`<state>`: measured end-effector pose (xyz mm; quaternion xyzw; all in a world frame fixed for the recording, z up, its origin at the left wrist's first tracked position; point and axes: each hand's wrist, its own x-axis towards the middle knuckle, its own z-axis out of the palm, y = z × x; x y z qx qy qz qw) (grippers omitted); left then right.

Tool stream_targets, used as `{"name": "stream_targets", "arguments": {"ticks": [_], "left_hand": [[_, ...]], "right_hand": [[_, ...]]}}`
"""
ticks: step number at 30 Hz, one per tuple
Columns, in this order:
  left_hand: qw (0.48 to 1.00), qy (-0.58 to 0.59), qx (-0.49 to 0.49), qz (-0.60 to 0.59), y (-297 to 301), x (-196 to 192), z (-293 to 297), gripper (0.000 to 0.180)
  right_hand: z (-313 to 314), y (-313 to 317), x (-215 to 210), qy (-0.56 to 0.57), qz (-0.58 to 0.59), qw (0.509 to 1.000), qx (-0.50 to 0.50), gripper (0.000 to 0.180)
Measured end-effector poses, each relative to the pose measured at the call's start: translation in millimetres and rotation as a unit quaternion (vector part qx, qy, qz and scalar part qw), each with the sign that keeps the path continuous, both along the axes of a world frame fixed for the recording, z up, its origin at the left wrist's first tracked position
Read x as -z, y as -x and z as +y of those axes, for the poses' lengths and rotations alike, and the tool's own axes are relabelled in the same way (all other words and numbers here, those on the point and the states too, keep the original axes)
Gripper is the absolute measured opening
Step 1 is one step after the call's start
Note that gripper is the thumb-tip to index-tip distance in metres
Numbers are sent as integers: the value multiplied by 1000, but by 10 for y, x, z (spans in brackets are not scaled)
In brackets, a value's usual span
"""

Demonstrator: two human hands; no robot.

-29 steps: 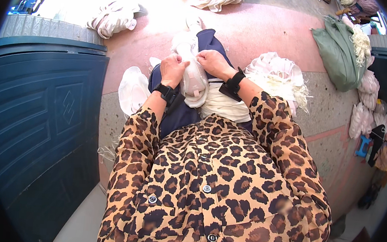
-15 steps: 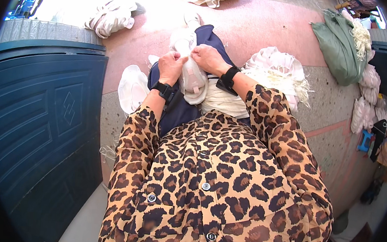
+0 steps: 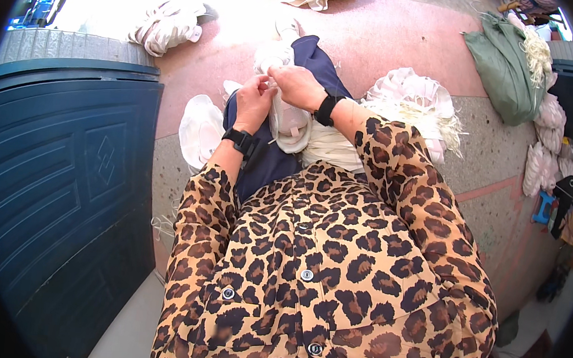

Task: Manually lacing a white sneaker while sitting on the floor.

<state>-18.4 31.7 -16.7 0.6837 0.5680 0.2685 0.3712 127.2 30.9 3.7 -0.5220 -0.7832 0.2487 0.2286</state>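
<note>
A pale white fabric shoe piece (image 3: 290,120) lies on the person's dark navy lap (image 3: 271,164) in the upper middle of the frame, its long axis running up and down the picture, its upper end toward the top and its lower end, with a small pinkish patch, toward the leopard-print shirt (image 3: 332,277). Compared with half a second ago, both hands have drawn closer together at the upper end of the piece, and the whole scene sits slightly lower in the frame. The left hand (image 3: 253,102), wearing a black wristband, is curled nearly closed, its fingertips pinching the piece's upper edge. The right hand (image 3: 298,86), also with a black band at the wrist, arches over from the right, fingers bent and closed on the same edge, touching the left hand. A bundle of white shoe pieces (image 3: 414,98) rests on the reddish floor (image 3: 392,39) just right of the forearm; another white piece (image 3: 199,128) lies left of the lap.
</note>
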Motion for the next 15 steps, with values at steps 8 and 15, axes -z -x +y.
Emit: {"name": "stream_targets", "arguments": {"ticks": [8, 15], "left_hand": [[913, -219, 197, 283, 143, -58, 219, 10], [806, -351, -202, 432, 2364, -714, 633, 12]], "right_hand": [[26, -114, 149, 90, 73, 991, 60, 36], [-293, -695, -38, 192, 141, 970, 39, 44]]}}
